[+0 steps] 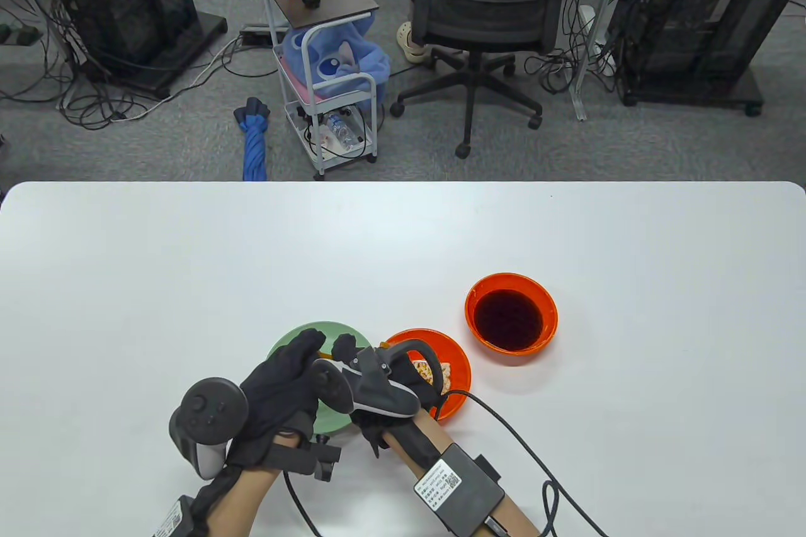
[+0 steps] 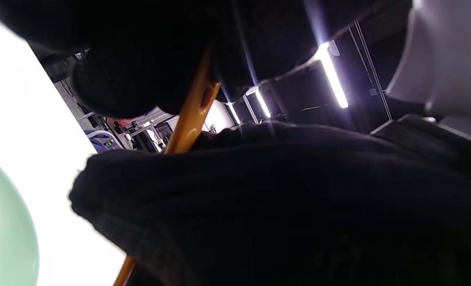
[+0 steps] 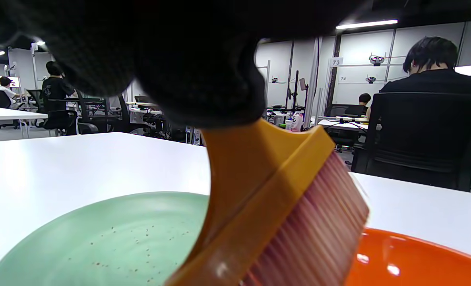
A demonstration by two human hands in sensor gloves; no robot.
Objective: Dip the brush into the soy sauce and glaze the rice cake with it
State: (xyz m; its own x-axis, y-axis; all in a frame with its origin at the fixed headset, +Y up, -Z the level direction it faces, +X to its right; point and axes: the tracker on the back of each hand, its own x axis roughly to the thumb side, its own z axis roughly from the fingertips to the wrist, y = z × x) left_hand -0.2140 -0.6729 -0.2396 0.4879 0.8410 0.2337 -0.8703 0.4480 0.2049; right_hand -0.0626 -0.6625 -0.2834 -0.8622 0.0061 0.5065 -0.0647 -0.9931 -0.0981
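Note:
The brush has an orange handle and pinkish bristles. My right hand grips it just above the head, over the green plate and next to the orange dish holding the rice cake. In the left wrist view the orange handle runs between my left fingers. My left hand holds the handle end, close against my right hand. The orange bowl of dark soy sauce stands to the right, apart from both hands. Only a sliver of the brush shows in the table view.
The green plate carries only small specks. The orange dish's rim lies just below the bristles. The table's far edge borders a floor with a chair and a cart. A cable trails from my right wrist.

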